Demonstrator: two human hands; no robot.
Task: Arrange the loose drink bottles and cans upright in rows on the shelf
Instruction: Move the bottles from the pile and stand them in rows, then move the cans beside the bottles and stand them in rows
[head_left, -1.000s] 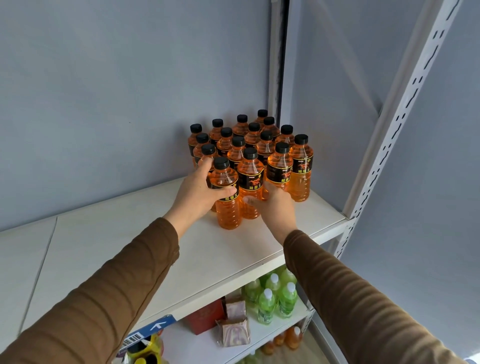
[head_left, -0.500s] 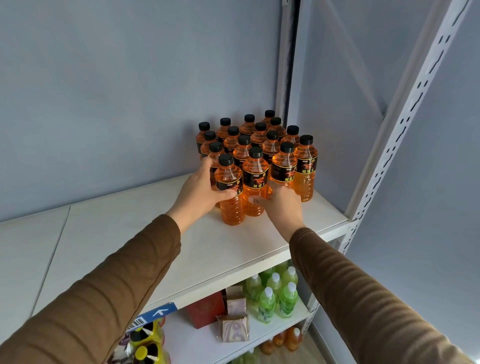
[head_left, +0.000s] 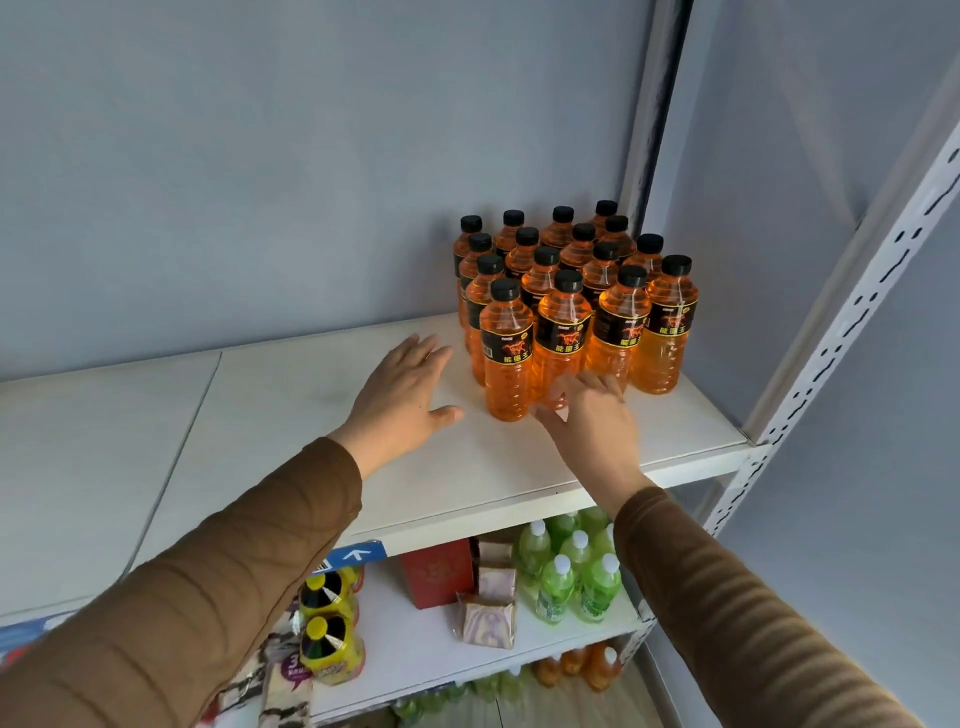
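Top shelf (head_left: 311, 415) first: a broad white board, bare along its left stretch, with the orange bottles (head_left: 566, 291) packed at the right end near the slotted upright (head_left: 852, 332). All stand upright, black caps up, in roughly four rows running back to the grey wall; the front row is four across, labels facing out.

Left hand (head_left: 402, 400) lies flat and wide on the board just left of the block, fingers straight, holding nothing and apart from the nearest bottle. Right hand (head_left: 589, 415) is spread too, fingertips at the bases of the middle front bottles, touching or very nearly; gripping nothing.

The front-left bottle (head_left: 506, 353) looks to sit a shade forward of its neighbours, so the step in hand reads as squaring the front row. Done well, that means pushing low, near the base, never at the cap, or the bottle tips and takes its neighbours with it. Flat fingers, a short nudge, with the left hand ready as a stop on the open side.

Below, green bottles (head_left: 571, 571), a red box (head_left: 436, 577) and yellow bottles (head_left: 327, 623) fill the lower shelf.
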